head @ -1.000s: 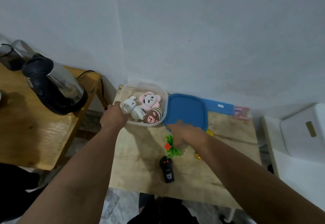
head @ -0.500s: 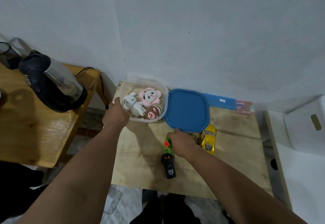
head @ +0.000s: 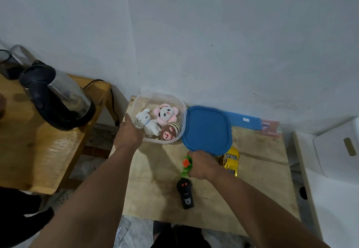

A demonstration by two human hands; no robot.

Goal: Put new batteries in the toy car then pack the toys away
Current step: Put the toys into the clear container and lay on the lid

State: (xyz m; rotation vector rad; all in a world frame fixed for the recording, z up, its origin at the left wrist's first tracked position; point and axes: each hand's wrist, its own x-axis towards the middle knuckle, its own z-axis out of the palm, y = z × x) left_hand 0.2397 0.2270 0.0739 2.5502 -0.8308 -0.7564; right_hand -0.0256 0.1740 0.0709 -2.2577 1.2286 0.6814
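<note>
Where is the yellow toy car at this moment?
In the head view, the yellow toy car lies on the wooden table, right of the right hand, its far end tucked under the blue lid.

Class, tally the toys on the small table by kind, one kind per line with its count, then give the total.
Plush toys in the clear container: 3 (white, pink, brown)
Toy car: 1
Remote control: 1
Green and orange toy, held by the right hand: 1
Total: 6
</note>
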